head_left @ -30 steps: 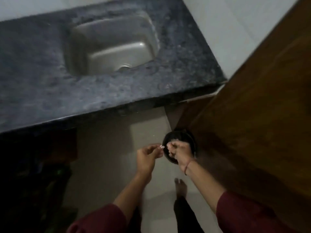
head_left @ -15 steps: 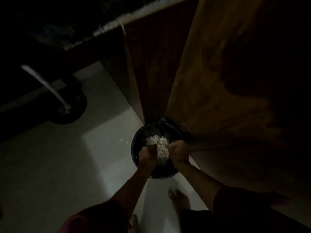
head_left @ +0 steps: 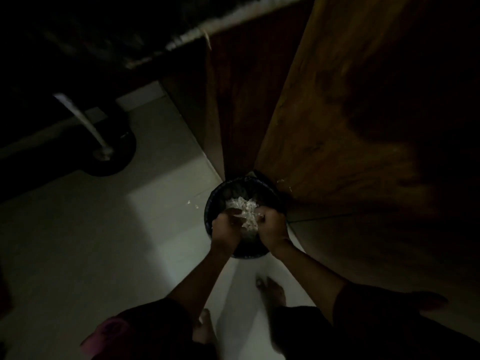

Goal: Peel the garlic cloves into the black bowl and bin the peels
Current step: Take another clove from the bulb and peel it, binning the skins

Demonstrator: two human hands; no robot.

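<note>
Head: left hand, right hand seemingly clutch peels over bin (dim); door beside.

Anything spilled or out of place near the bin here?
Yes: a few pale peel scraps lie on the floor just left of the black bin, outside its rim. Two more specks sit on the wooden panel to its right.

A wooden panel rises beside the right hand. Well left of it, a metal pipe meets the floor.
</note>
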